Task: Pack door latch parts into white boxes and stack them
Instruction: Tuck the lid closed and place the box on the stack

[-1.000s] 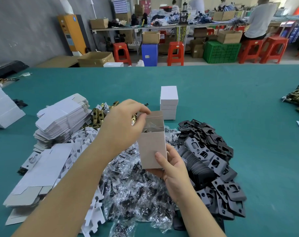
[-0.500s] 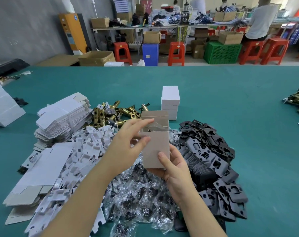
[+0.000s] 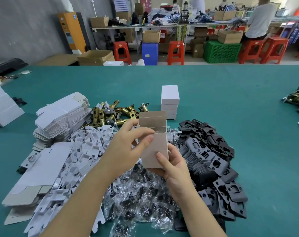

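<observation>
Right hand grips upright grey-brown cardboard box at its base, above teal counter | left hand, fingers loosely extended, touches its left edge | lid flap stands open, long axis vertical | stacked white boxes lie beyond.

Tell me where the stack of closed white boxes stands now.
In the head view the stack of closed white boxes stands mid-table, just behind the open box, between the brass latches and the black plates.
</observation>
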`<state>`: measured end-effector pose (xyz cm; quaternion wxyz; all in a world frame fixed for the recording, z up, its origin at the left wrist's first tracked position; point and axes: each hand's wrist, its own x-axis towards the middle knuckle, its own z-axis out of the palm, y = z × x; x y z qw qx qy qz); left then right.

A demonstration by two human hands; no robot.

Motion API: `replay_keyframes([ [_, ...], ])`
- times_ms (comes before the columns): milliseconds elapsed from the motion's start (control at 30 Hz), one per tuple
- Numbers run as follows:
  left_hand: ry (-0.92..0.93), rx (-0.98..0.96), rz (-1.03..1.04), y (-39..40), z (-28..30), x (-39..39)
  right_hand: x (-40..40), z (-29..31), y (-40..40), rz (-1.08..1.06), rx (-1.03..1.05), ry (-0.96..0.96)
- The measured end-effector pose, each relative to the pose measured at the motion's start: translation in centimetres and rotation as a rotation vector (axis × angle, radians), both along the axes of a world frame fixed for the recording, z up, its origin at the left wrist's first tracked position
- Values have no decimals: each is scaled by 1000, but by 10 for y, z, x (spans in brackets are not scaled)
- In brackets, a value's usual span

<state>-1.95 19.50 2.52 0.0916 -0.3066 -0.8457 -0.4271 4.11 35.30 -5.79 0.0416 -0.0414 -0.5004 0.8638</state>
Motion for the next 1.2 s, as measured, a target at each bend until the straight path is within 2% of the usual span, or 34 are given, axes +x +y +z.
replay_keyframes([
  [367, -38, -26, 285, 19, 12, 8, 2, 1, -3, -13, 69, 9],
  [467, -40, 32, 321, 21, 16, 8, 3, 1, -3, -16, 87, 4],
  [667, -2, 61, 226, 19, 17, 6, 1, -1, -3, -26, 68, 1],
  [933, -99, -86, 23, 4, 8, -3, 0, 0, -1, -19, -23, 3],
  [1067, -79, -94, 18, 1, 5, -7, 0, 0, 1, -33, 96, 24],
  [1200, -86, -72, 11, -1, 1, -6, 1, 0, 5, -207, 434, 121],
])
